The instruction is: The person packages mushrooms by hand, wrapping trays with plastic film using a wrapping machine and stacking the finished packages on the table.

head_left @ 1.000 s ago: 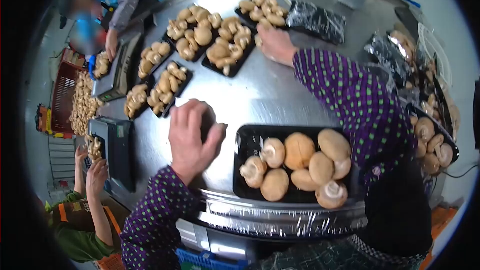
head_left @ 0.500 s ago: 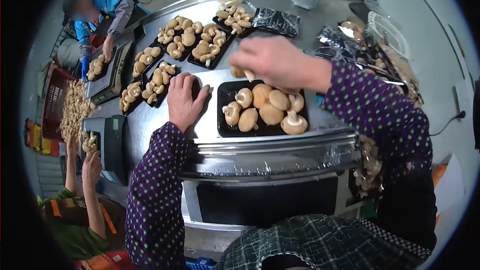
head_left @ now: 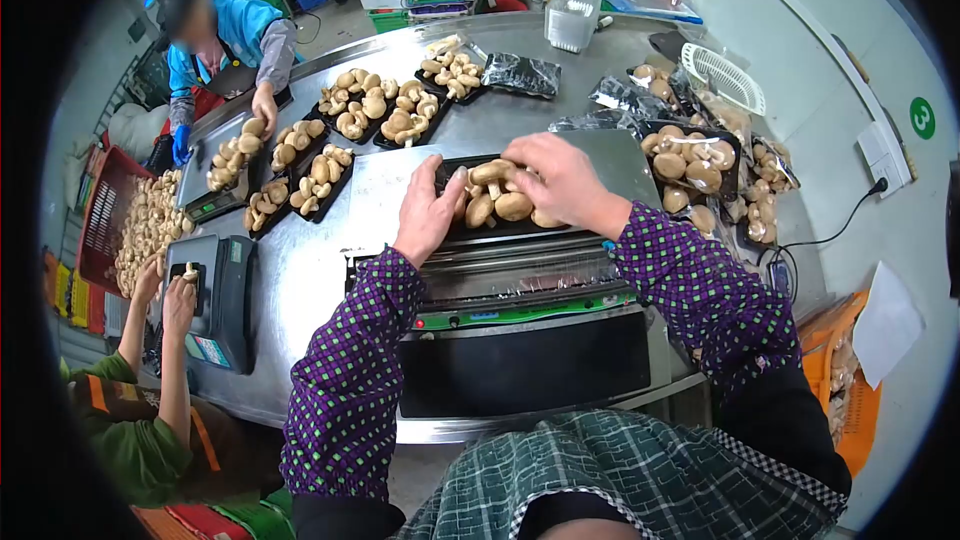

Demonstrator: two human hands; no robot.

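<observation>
The left hand (head_left: 425, 208) was spread, thumb apart from fingers, at the left end of one black tray (head_left: 472, 161). The right hand (head_left: 565, 182) bent over the mushrooms (head_left: 513, 206) in it; I couldn't tell if it gripped one, and it hid some, so I couldn't count them. The tray lay past the green strip of one wrapping machine (head_left: 525, 365). Farther off, six filled trays (head_left: 340, 190) sat on the metal table (head_left: 300, 290). Two other people (head_left: 245, 35) were at two scales (head_left: 240, 300).
</observation>
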